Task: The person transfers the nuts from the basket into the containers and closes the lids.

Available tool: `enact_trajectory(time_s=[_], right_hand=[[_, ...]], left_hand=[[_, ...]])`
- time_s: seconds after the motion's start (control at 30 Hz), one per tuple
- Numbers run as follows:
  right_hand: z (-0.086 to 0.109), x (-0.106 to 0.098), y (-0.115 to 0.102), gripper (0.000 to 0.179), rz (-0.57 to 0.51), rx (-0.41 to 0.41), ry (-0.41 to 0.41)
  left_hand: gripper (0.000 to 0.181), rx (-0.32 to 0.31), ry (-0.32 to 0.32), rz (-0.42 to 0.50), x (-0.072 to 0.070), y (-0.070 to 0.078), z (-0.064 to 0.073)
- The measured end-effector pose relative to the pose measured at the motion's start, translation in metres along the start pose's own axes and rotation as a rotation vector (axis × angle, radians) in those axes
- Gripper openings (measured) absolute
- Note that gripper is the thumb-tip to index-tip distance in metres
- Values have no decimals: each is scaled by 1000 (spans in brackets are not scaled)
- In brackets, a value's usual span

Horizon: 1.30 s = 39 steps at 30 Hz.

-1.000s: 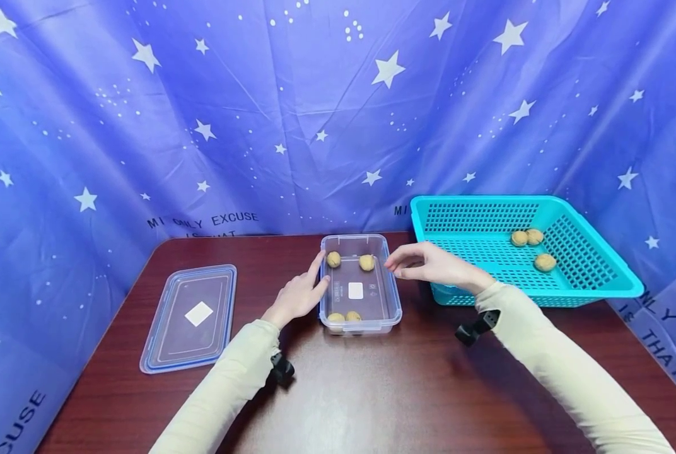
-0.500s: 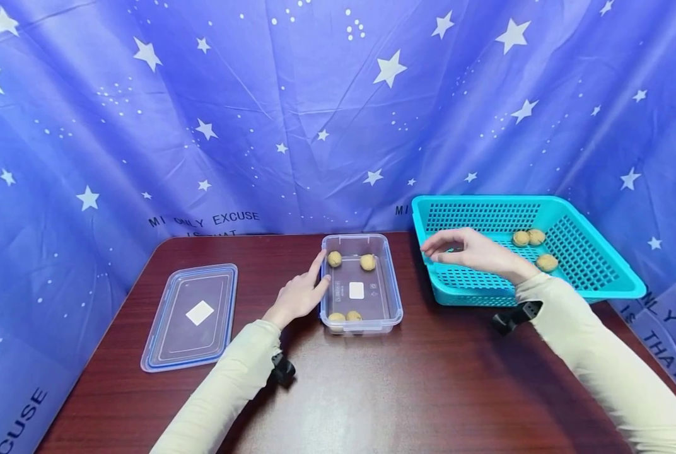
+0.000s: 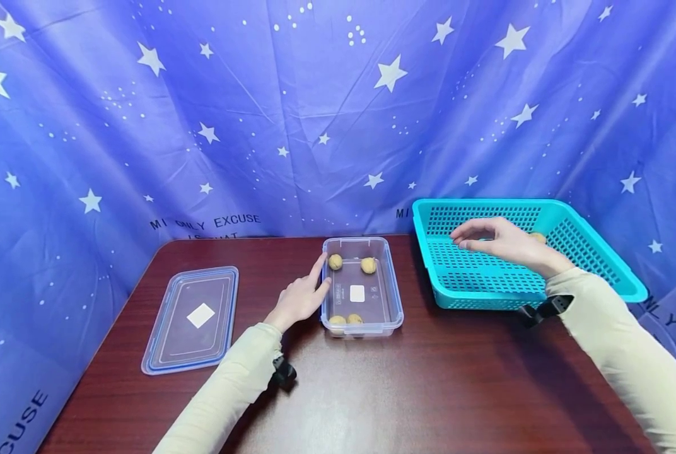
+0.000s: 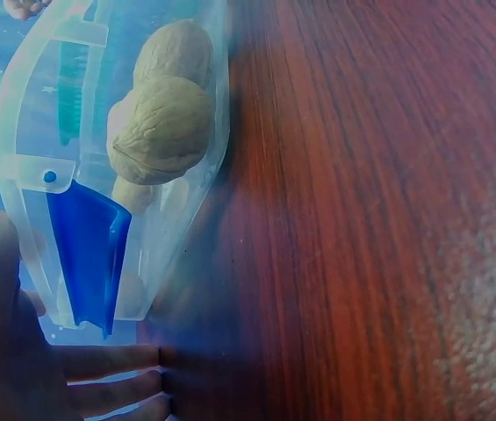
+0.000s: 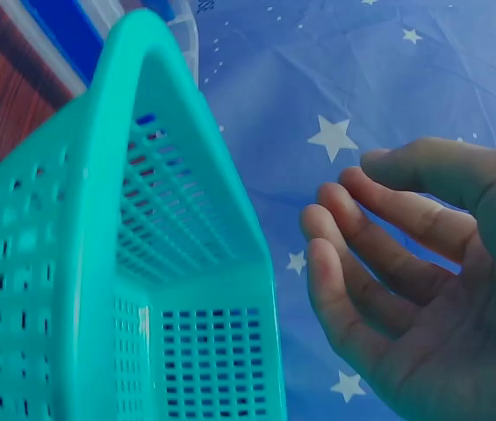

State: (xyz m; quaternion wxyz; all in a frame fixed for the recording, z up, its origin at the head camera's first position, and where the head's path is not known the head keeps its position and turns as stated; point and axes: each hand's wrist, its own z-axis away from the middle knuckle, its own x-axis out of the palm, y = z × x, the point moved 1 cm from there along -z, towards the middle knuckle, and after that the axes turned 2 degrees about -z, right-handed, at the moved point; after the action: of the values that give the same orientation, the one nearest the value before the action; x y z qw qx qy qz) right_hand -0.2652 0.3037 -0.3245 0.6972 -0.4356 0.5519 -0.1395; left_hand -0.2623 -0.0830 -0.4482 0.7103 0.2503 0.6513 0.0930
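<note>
My left hand (image 3: 299, 299) rests its fingers along the left side of a clear plastic food container (image 3: 395, 284) with blue clips. Several walnuts lie in it: one walnut (image 3: 335, 262) at the back left, another walnut (image 3: 368, 265) at the back right, and others by the near wall. The left wrist view shows walnuts (image 4: 164, 132) through the clear side. Over the turquoise basket (image 3: 446, 301) hovers my right hand (image 3: 508, 243), fingers loosely bent and holding nothing, as the right wrist view also shows. A walnut (image 3: 538, 238) peeks out behind that hand; the basket's other walnuts are hidden.
A clear lid (image 3: 170, 353) with a blue seal and a white square label lies on the left of the dark red wooden table (image 3: 349, 403). Behind the table hangs a blue star-printed curtain (image 3: 326, 94).
My right hand has moved right, from beside the container to over the basket, and now covers most of the walnuts there. The left hand stays at the container.
</note>
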Motion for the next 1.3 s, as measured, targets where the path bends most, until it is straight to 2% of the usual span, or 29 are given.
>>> enact_trajectory(time_s=[0.57,0.93,1.13,1.3], right_hand=[[13,-40,18,33,18,64,45],[11,-61,41,42,60,195,82],[9,-72,50,46,100,232,90],[9,-77,65,47,90,240,107]], left_hand=[[61,-8,29,-26,-2,2,-5],[62,-10,50,-45,-2,3,-7],[62,-16,44,-40,-3,4,-8],[62,-16,47,-45,-3,4,-8]])
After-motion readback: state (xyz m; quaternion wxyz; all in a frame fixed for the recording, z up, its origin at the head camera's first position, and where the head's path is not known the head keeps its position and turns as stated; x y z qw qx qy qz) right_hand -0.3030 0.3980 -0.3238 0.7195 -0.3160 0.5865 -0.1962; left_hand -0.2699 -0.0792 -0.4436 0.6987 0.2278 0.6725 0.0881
